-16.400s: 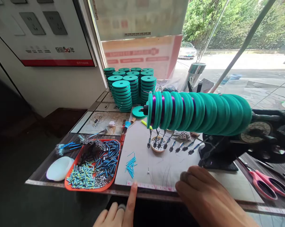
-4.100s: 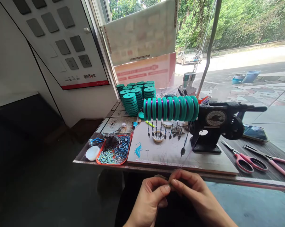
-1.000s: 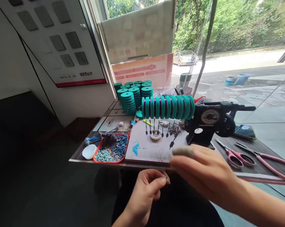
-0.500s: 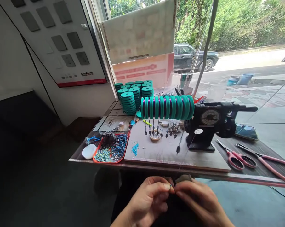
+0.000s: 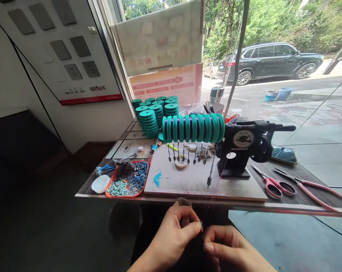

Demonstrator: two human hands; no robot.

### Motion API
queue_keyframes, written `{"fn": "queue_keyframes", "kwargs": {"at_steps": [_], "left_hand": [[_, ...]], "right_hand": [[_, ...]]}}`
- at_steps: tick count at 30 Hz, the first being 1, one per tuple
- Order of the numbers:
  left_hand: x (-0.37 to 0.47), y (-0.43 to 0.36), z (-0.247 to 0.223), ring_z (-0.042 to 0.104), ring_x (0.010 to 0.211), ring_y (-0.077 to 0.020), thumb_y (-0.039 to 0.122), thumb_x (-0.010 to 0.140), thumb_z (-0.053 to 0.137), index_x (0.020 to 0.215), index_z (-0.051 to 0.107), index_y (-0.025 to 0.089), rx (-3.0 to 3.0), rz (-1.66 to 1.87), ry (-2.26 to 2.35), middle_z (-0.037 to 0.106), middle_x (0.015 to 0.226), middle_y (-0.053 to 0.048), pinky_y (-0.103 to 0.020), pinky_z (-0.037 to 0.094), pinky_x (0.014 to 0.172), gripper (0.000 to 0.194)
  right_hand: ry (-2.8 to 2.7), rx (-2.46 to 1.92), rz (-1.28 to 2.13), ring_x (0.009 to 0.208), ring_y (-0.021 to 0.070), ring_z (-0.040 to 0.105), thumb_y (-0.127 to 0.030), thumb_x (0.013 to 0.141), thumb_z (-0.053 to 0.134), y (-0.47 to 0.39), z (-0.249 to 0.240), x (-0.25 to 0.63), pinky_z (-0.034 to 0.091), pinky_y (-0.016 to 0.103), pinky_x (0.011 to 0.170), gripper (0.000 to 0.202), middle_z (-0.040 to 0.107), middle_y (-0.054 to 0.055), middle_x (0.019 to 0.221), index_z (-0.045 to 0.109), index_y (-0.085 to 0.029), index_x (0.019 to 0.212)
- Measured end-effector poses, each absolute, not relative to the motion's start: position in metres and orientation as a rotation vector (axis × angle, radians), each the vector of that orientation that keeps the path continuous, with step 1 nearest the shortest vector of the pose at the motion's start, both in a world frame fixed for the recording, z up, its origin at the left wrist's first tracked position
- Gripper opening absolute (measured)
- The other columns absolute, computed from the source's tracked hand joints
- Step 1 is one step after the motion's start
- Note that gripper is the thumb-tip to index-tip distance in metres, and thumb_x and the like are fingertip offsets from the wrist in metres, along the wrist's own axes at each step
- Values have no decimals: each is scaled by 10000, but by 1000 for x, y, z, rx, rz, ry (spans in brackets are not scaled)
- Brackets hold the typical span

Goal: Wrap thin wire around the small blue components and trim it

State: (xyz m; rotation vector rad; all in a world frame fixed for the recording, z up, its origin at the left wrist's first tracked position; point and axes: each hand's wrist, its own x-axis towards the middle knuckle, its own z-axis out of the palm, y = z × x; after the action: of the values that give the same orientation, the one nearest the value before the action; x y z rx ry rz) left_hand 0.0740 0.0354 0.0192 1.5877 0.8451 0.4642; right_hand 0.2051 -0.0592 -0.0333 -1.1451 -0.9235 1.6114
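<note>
My left hand (image 5: 175, 232), below the table edge, pinches a tiny blue piece (image 5: 201, 223) between thumb and forefinger. Just right of it, my right hand (image 5: 229, 243) has its thumb and forefinger pressed together; what lies between them is too small to make out. A thin pinkish thread (image 5: 220, 179) runs from the black winding machine (image 5: 235, 147) down toward my hands. Teal spools (image 5: 192, 127) sit in a row on the machine's shaft. Small dark weights (image 5: 209, 181) hang on springs beneath them.
A red tray (image 5: 128, 194) of beads is at the left beside a white lid (image 5: 100, 184). Blue pieces (image 5: 157, 179) lie on the board (image 5: 188, 187). Scissors (image 5: 273, 187), pliers (image 5: 312, 189) and a phone (image 5: 284, 155) are at the right. Stacked teal spools (image 5: 148, 124) stand behind.
The hands have moved apart slightly, the right one lower. The view has shifted right. Outside, the dark car has moved further right.
</note>
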Motion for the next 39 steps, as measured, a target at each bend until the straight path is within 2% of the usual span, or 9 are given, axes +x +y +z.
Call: {"fn": "queue_keyframes", "kwargs": {"at_steps": [6, 9, 12, 16, 20, 25, 30, 35, 39], "left_hand": [[70, 31, 16, 480, 729, -162, 160, 750, 551, 642, 590, 178, 1876, 583, 863, 497, 759, -18, -268, 379, 659, 116], [68, 28, 14, 506, 750, -180, 176, 772, 550, 660, 600, 173, 1969, 646, 867, 516, 767, -35, -281, 404, 679, 122], [66, 26, 12, 514, 713, -179, 236, 793, 554, 649, 615, 167, 1914, 712, 888, 518, 742, -39, -275, 418, 635, 170], [63, 26, 9, 539, 691, -172, 252, 813, 542, 681, 643, 175, 1895, 837, 887, 536, 741, -39, -258, 445, 599, 183], [61, 29, 0, 586, 641, -145, 160, 801, 546, 763, 644, 174, 2130, 1124, 962, 557, 772, -43, -230, 483, 566, 106], [62, 32, -12, 632, 703, -175, 95, 786, 543, 825, 652, 162, 2507, 1644, 987, 592, 825, -85, -248, 529, 625, 134], [58, 35, -17, 657, 750, -216, 126, 794, 564, 832, 664, 168, 2700, 1799, 1004, 657, 827, -103, -283, 540, 655, 115], [58, 36, -11, 640, 685, -196, 51, 770, 552, 882, 655, 171, 2615, 1716, 811, 690, 782, -82, -277, 522, 618, 193], [60, 33, 4, 574, 608, -133, 111, 767, 556, 688, 641, 162, 1929, 1216, 810, 634, 711, -46, -218, 459, 539, 127]], "right_hand": [[-1872, -1433, 301, 485, 108, 382, -221, 885, 318, -57, -30, 199, 293, 205, 441, 345, 433, -11, 546, 434, -193, 561], [-2108, -1309, 46, 457, 112, 363, -122, 868, 287, -47, -13, 196, 285, 215, 430, 369, 418, -19, 491, 415, -195, 531], [-2210, -1248, 291, 471, 103, 368, -110, 812, 393, -33, 21, 198, 307, 209, 456, 289, 465, -18, 521, 445, -186, 539], [-1903, -1358, 986, 580, 89, 454, -123, 767, 494, -5, 69, 209, 351, 182, 558, 144, 527, -22, 622, 542, -164, 637], [-1605, -1365, 1464, 445, 53, 346, -212, 728, 543, 31, 83, 214, 276, 163, 411, 80, 453, -68, 528, 544, -155, 672], [-1607, -1408, 1522, 433, 42, 365, -217, 699, 561, 55, 81, 207, 283, 155, 396, 101, 520, -47, 542, 561, -134, 641], [-1686, -1507, 1484, 438, 44, 377, -141, 672, 564, 66, 84, 197, 283, 153, 408, 58, 479, -65, 487, 578, -133, 616], [-1796, -1566, 1360, 451, 58, 414, -160, 710, 576, 69, 87, 191, 317, 164, 430, 88, 505, -53, 505, 598, -131, 630], [-1899, -1563, 1048, 666, 120, 522, -135, 745, 567, 41, 88, 200, 383, 211, 607, 81, 588, -7, 702, 625, -161, 796]]}}
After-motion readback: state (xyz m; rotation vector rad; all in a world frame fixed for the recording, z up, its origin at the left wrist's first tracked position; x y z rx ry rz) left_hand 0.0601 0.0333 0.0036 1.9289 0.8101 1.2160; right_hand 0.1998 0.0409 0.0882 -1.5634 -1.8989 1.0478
